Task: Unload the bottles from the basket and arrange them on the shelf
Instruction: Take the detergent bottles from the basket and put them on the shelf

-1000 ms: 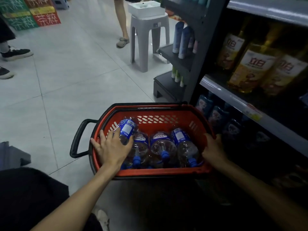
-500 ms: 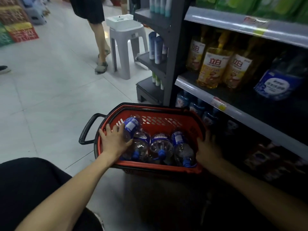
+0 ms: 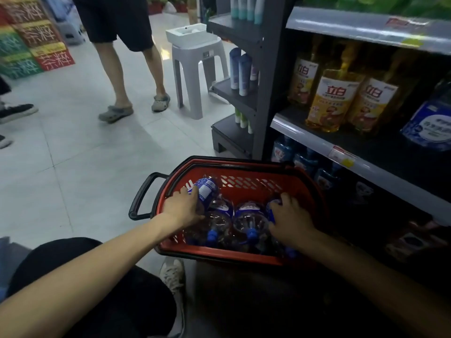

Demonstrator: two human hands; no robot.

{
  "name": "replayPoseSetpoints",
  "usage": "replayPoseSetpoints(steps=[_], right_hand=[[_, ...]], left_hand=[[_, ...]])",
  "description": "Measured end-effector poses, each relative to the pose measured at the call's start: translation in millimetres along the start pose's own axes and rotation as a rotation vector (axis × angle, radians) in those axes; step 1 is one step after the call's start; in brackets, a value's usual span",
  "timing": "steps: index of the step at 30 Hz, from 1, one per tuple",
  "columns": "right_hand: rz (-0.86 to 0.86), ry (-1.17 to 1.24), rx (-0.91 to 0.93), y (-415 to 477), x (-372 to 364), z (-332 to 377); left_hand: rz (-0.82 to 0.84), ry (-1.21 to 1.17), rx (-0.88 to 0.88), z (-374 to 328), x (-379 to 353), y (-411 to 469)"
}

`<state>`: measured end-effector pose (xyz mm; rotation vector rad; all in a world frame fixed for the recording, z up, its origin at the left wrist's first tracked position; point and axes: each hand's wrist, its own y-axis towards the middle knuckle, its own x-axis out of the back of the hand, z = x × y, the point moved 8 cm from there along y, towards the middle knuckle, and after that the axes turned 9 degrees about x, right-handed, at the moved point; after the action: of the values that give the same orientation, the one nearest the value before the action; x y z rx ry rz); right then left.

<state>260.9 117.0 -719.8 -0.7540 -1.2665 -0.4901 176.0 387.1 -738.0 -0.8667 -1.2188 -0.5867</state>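
A red basket (image 3: 246, 170) with a black handle stands on the floor in front of me, next to the dark shelf (image 3: 361, 162). Several clear water bottles with blue labels and blue caps lie inside it. My left hand (image 3: 181, 207) wraps around the leftmost bottle (image 3: 207, 189), which tilts up out of the pile. Over at the right side my right hand (image 3: 290, 217) rests on the rightmost bottle (image 3: 272, 211), mostly covering it. Two more bottles (image 3: 249, 220) lie between my hands.
The lower shelf holds blue bottles (image 3: 283, 151); the one above holds yellow detergent bottles (image 3: 329, 101). A grey stool (image 3: 197, 69) stands beyond the basket. A person's legs (image 3: 127, 76) are on the tiled floor at the back. My knee and shoe (image 3: 173, 276) are below the basket.
My right hand has moved from the basket's right rim onto the rightmost bottle. The left hand stays on the leftmost bottle. The view has tilted up and the person behind has walked closer.
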Motion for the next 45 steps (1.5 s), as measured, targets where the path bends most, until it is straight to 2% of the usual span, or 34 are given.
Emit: replayPoseSetpoints(steps=[6,11,16,21,23,25,29,32,34,37,40,43,45], right_hand=[[0.007,-0.018,0.166,18.6,1.1,26.5],[-0.003,-0.077,0.297,26.7,-0.3,48.0],[-0.031,-0.082,0.345,33.6,4.6,59.6],[-0.020,0.038,0.314,46.3,12.5,61.4],[-0.055,0.104,0.319,51.8,19.8,60.8],[-0.112,0.157,0.346,56.1,29.5,61.1],[-0.189,0.129,0.444,62.7,45.9,66.6],[-0.149,0.048,0.495,67.9,50.6,65.5],[-0.109,0.098,0.482,67.3,51.8,55.9],[-0.101,0.216,0.404,57.8,45.9,38.7],[-0.205,0.277,0.351,47.6,38.4,26.2],[-0.300,0.358,0.282,41.4,38.7,7.8],[-0.319,0.460,0.172,35.3,37.4,-11.6]], left_hand=[[-0.001,0.024,0.120,-11.6,-12.2,11.7],[0.009,-0.033,0.124,-9.2,-3.4,12.6],[0.110,-0.397,0.254,17.4,18.5,10.7],[0.280,-1.005,0.400,37.0,21.4,11.2],[0.349,-1.080,0.407,35.1,22.9,9.8],[0.399,-1.067,0.326,26.3,29.7,6.6],[0.430,-0.986,0.032,-8.5,59.9,-4.7],[0.450,-0.865,-0.202,-39.2,82.8,-16.4],[0.426,-0.724,-0.331,-57.3,92.7,-21.1],[0.291,-0.492,-0.441,-80.5,106.0,-26.2],[0.201,-0.330,-0.531,-102.7,115.2,-34.1],[-0.086,-0.201,-0.646,-117.6,137.0,-44.8],[-0.297,-0.195,-0.704,-125.7,153.1,-57.5]])
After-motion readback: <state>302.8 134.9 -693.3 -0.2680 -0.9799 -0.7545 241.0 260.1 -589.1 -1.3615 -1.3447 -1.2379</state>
